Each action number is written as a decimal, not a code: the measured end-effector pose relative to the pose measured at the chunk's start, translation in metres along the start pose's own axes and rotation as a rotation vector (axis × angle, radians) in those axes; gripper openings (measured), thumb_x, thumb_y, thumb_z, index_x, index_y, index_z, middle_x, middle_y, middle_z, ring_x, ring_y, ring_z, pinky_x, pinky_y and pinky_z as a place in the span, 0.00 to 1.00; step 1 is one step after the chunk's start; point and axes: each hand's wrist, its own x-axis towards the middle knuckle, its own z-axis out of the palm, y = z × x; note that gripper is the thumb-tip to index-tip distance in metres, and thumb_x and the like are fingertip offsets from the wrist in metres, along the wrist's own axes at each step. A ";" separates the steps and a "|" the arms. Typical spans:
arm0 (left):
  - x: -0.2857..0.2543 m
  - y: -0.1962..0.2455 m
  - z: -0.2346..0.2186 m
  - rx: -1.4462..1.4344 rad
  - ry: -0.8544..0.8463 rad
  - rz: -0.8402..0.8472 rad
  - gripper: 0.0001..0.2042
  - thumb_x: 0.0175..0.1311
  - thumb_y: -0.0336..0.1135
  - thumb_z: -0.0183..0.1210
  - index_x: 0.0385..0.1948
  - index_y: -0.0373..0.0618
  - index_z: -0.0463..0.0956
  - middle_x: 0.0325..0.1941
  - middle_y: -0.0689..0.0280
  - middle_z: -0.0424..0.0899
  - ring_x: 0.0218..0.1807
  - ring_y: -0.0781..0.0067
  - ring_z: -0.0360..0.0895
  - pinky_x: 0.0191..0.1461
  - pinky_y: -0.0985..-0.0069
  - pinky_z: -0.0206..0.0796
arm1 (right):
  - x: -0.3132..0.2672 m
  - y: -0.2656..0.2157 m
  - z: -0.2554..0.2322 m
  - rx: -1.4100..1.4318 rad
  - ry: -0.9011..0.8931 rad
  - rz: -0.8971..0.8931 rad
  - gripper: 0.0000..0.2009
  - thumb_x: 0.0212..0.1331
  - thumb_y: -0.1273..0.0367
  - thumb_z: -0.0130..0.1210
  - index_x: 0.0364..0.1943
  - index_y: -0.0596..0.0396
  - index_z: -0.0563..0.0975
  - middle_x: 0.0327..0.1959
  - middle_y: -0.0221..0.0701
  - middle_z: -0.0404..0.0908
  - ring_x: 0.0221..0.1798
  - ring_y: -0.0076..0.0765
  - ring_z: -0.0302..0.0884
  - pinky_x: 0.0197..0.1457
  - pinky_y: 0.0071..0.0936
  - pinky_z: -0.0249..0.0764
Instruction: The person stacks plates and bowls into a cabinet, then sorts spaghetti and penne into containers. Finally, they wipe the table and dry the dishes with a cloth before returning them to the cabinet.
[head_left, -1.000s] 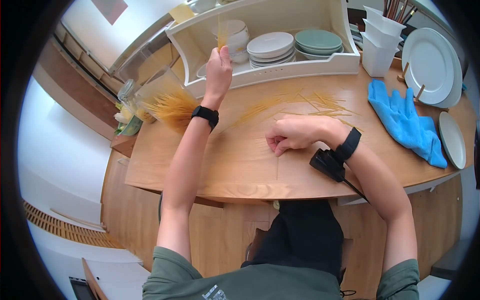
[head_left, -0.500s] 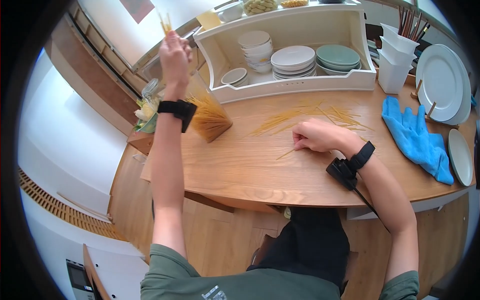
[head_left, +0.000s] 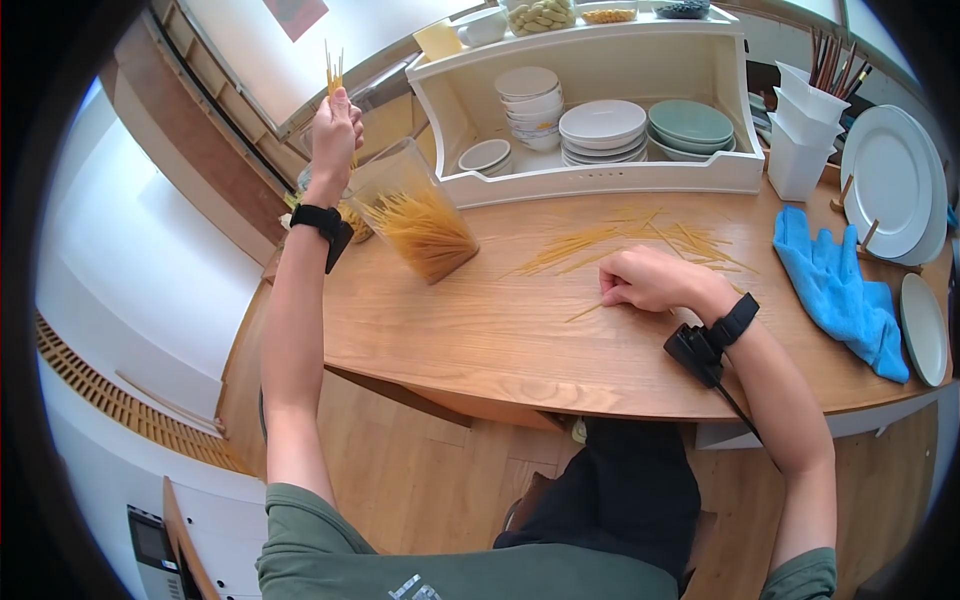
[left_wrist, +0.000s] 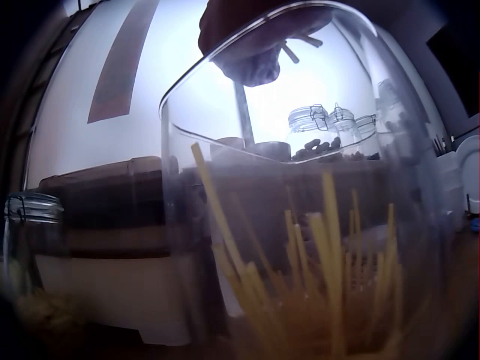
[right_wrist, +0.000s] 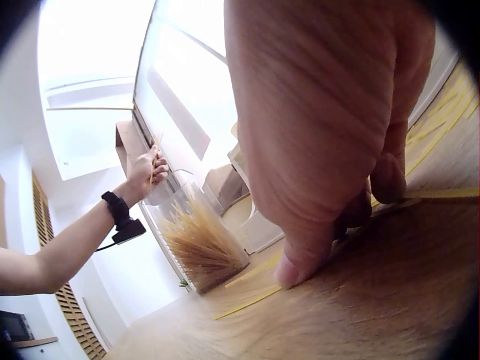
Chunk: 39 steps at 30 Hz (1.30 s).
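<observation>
My left hand (head_left: 335, 132) is raised at the far left and grips a small bunch of spaghetti (head_left: 333, 68), with strands standing up above the fist. Strand ends (left_wrist: 291, 52) also poke out below that hand in the left wrist view, over the rim of a clear container (left_wrist: 166, 142). Inside it a thick bundle of spaghetti (head_left: 428, 238) leans to one side. Low over the table, my right hand (head_left: 648, 277) has thumb and fingers curled down, pinching a spaghetti strand (head_left: 583, 313). Loose spaghetti (head_left: 590, 245) lies scattered just beyond it.
A white shelf (head_left: 600, 183) with bowls and plates stands at the back of the wooden table (head_left: 450, 350). To the right are a blue glove (head_left: 840, 290), upright white plates (head_left: 885, 180), a small plate (head_left: 922, 330) and stacked white holders (head_left: 797, 160).
My left hand has swung left with its spaghetti, from right of the container to its left side. The head view has shifted. A strand now shows jutting from my right fingertips.
</observation>
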 end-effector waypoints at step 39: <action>-0.021 -0.025 -0.026 -0.319 -0.175 0.027 0.09 0.76 0.42 0.44 0.38 0.49 0.66 0.34 0.69 0.72 0.38 0.77 0.73 0.46 0.76 0.68 | -0.002 -0.005 -0.003 0.011 -0.021 0.045 0.07 0.58 0.68 0.60 0.31 0.58 0.78 0.26 0.40 0.80 0.32 0.44 0.77 0.36 0.37 0.70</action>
